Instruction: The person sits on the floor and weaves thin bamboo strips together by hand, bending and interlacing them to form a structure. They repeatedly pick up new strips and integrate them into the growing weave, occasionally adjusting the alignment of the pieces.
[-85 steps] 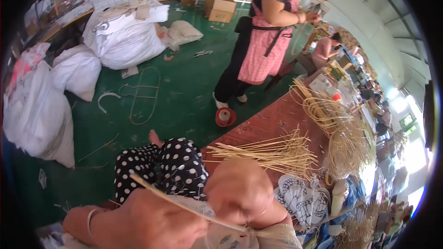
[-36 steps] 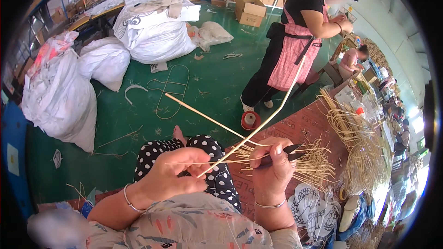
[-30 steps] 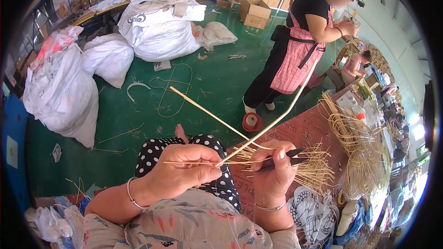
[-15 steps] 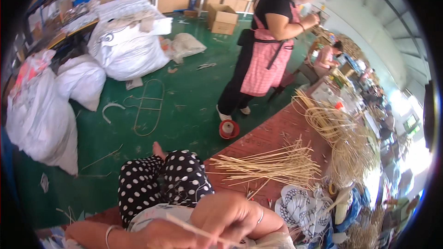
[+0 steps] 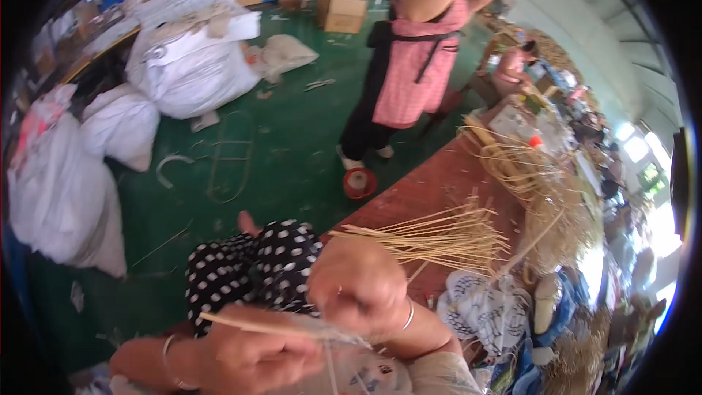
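My left hand [image 5: 252,357] is closed around a pale cane strip [image 5: 248,324] low in the head view, close to my body. My right hand [image 5: 358,285] is curled over the same strip just to the right, blurred, with a bangle on its wrist. The strip's end pokes out to the left above my left hand. Beyond my right hand a fan of straight cane sticks [image 5: 439,234] lies on the reddish-brown table [image 5: 431,183]. My lap in black cloth with white dots [image 5: 252,267] is under the hands.
A person in a pink apron [image 5: 417,58] stands at the table's far side. A red tape roll [image 5: 360,183] lies on the green floor [image 5: 278,153]. White sacks [image 5: 190,66] and cardboard boxes [image 5: 344,11] stand behind. Coiled cane [image 5: 526,168] and patterned cloth [image 5: 486,307] crowd the table's right.
The long strip that stuck out up toward the table is now drawn in low against my body. Both hands have come close together on it. My view has tilted upward.
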A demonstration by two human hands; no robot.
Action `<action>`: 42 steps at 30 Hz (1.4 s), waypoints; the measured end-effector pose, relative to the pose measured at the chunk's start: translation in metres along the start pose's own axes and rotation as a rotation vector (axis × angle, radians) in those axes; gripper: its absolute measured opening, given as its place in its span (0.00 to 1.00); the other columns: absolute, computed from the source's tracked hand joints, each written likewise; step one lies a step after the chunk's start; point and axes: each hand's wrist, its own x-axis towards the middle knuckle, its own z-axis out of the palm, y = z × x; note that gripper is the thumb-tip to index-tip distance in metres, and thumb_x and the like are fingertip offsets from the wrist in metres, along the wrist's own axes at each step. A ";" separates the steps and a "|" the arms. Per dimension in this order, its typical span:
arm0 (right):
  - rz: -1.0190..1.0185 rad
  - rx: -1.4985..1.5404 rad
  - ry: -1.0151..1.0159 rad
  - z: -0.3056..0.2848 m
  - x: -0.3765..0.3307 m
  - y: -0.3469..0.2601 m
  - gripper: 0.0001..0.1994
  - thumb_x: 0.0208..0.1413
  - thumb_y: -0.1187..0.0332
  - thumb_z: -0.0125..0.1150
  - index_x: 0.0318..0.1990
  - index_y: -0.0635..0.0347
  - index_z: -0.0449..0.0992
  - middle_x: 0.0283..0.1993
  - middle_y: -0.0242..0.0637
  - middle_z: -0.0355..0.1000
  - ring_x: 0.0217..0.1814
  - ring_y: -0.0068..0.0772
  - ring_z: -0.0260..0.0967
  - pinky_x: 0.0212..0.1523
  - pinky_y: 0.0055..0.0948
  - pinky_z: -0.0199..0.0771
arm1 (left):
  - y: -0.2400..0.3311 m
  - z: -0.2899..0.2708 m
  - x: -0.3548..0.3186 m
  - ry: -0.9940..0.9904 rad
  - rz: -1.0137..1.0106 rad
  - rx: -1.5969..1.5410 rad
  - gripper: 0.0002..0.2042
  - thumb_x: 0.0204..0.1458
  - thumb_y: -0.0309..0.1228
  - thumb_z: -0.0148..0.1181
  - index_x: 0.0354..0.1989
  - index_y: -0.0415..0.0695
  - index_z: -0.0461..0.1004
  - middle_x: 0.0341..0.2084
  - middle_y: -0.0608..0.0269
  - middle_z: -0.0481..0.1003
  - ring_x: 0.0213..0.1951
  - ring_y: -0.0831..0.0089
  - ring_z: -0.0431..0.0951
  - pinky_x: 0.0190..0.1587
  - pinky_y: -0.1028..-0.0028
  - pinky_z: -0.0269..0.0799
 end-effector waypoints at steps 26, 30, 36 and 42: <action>1.093 1.257 0.356 0.056 -0.028 -0.019 0.05 0.46 0.76 0.57 0.30 0.70 0.72 0.24 0.40 0.70 0.23 0.25 0.65 0.22 0.22 0.65 | -0.017 -0.013 -0.007 0.473 0.199 0.130 0.04 0.46 0.24 0.56 0.29 0.36 0.71 0.17 0.60 0.73 0.16 0.72 0.72 0.18 0.78 0.66; 0.681 0.712 0.280 0.056 -0.025 -0.026 0.05 0.45 0.80 0.57 0.32 0.68 0.72 0.27 0.39 0.71 0.25 0.27 0.66 0.25 0.22 0.64 | -0.018 -0.018 -0.009 0.450 0.284 0.420 0.05 0.44 0.25 0.59 0.29 0.38 0.71 0.16 0.60 0.72 0.15 0.71 0.71 0.16 0.77 0.63; 0.441 0.086 0.017 0.041 -0.002 -0.039 0.07 0.45 0.77 0.59 0.34 0.65 0.71 0.28 0.39 0.70 0.28 0.33 0.68 0.28 0.27 0.67 | -0.019 -0.018 -0.010 0.367 0.281 0.486 0.08 0.37 0.22 0.61 0.28 0.38 0.71 0.14 0.62 0.69 0.12 0.70 0.68 0.14 0.75 0.59; 0.146 0.242 -0.182 0.019 -0.012 -0.023 0.08 0.46 0.74 0.59 0.35 0.65 0.71 0.25 0.37 0.70 0.22 0.31 0.66 0.23 0.24 0.64 | -0.015 -0.022 -0.016 0.357 0.179 0.110 0.03 0.41 0.19 0.56 0.26 0.36 0.71 0.14 0.61 0.69 0.14 0.76 0.68 0.16 0.79 0.60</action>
